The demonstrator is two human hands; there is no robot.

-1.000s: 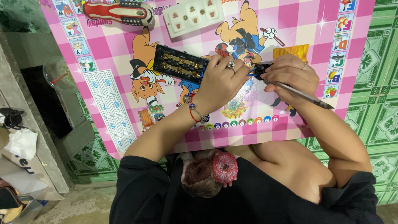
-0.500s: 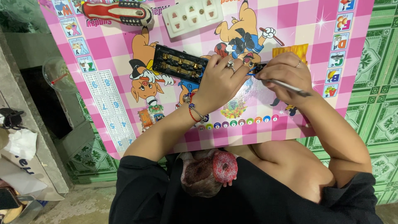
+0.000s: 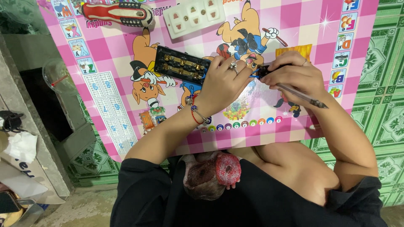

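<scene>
A black socket base (image 3: 179,66) with brass strips lies on a pink checked cartoon mat (image 3: 294,25). My left hand (image 3: 223,82), with a ring and a beaded bracelet, grips the base's right end. My right hand (image 3: 290,75) is close beside it, fingers closed on a small black part (image 3: 265,70) and a thin dark tool (image 3: 305,96) that points down to the right. A bit of blue wire (image 3: 254,75) shows between the two hands.
A white socket cover (image 3: 195,17) and a red-handled tool (image 3: 118,12) lie at the mat's far edge. Green patterned floor tiles (image 3: 387,84) surround the mat. A clear plastic cup (image 3: 59,75) and a concrete step (image 3: 29,138) are at the left.
Both hands stay over the same spot on the mat. The thin tool in my right hand has shifted its angle a little; the socket base has not moved.
</scene>
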